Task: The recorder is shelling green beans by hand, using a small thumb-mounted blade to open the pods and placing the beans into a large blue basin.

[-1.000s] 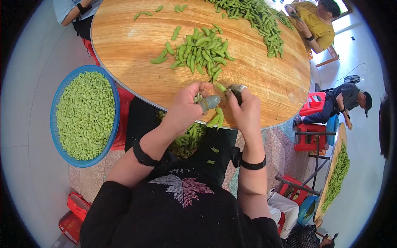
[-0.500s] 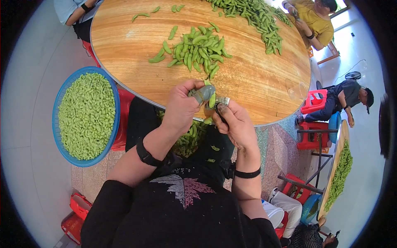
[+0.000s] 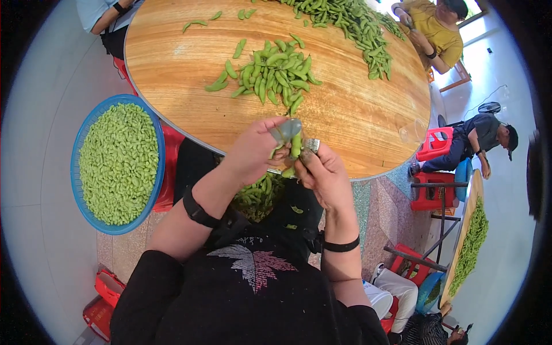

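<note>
At the near edge of the round wooden table point(image 3: 184, 86), my two hands meet over a green soybean pod point(image 3: 296, 144). My left hand point(image 3: 256, 146), a grey cover on its thumb, is closed with bits of green showing between the fingers. Closed around the pod's lower side is my right hand point(image 3: 325, 172), with a silvery band on one finger and dark-stained fingertips. Just beyond them lies a small heap of pods point(image 3: 276, 72). Below the table edge, between my legs, more pods and husks point(image 3: 259, 195) are partly hidden by my left arm.
A blue basket point(image 3: 76, 172) full of shelled green beans point(image 3: 118, 167) stands on my left, beside a red stool. A larger pod pile point(image 3: 356, 29) covers the table's far side. A clear cup point(image 3: 411, 132) rests near its right edge. Other people sit around this table and another at right.
My left hand has turned slightly and its fingers have drawn in lower beside the pod. The pod between my hands now stands more upright. My right hand has barely moved.
</note>
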`<action>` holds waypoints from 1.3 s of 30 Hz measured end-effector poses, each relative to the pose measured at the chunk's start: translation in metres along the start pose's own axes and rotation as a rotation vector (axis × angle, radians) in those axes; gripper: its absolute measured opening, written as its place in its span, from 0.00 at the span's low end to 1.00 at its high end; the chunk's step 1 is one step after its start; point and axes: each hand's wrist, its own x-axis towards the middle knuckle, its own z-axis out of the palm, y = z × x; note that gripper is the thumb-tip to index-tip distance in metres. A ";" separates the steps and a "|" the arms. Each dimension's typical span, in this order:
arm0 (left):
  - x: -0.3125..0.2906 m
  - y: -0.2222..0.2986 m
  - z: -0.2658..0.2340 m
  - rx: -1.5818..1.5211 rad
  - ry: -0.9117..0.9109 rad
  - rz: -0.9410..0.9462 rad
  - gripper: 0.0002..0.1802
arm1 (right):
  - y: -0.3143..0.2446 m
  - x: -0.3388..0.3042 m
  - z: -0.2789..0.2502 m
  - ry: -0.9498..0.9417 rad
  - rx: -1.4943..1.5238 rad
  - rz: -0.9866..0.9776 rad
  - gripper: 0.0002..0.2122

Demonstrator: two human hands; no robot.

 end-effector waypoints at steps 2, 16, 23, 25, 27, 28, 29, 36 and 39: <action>0.001 0.001 0.013 0.625 0.231 0.125 0.05 | 0.011 0.007 -0.004 0.243 -0.621 -0.352 0.06; 0.005 -0.005 0.007 0.666 0.346 0.166 0.19 | 0.000 0.024 -0.018 0.266 -0.611 -0.373 0.08; 0.004 0.004 0.020 1.037 0.205 0.290 0.26 | 0.000 0.043 -0.025 0.283 -0.472 -0.406 0.07; 0.006 0.008 0.020 1.097 0.197 0.327 0.26 | 0.008 0.047 -0.024 0.322 -0.512 -0.492 0.06; 0.008 0.008 0.013 1.403 0.018 0.576 0.25 | 0.008 0.047 -0.015 0.346 -0.356 -0.528 0.05; 0.006 0.009 0.015 1.427 -0.012 0.566 0.24 | 0.004 0.044 -0.013 0.346 -0.356 -0.532 0.05; 0.006 0.008 0.015 1.428 -0.014 0.569 0.24 | 0.000 0.041 -0.011 0.310 -0.112 -0.372 0.05; 0.006 0.004 0.016 1.300 0.021 0.661 0.19 | 0.000 0.034 -0.012 0.204 0.470 -0.084 0.04; 0.005 -0.007 0.009 1.171 0.176 0.631 0.12 | 0.007 0.041 -0.007 0.263 0.276 -0.255 0.05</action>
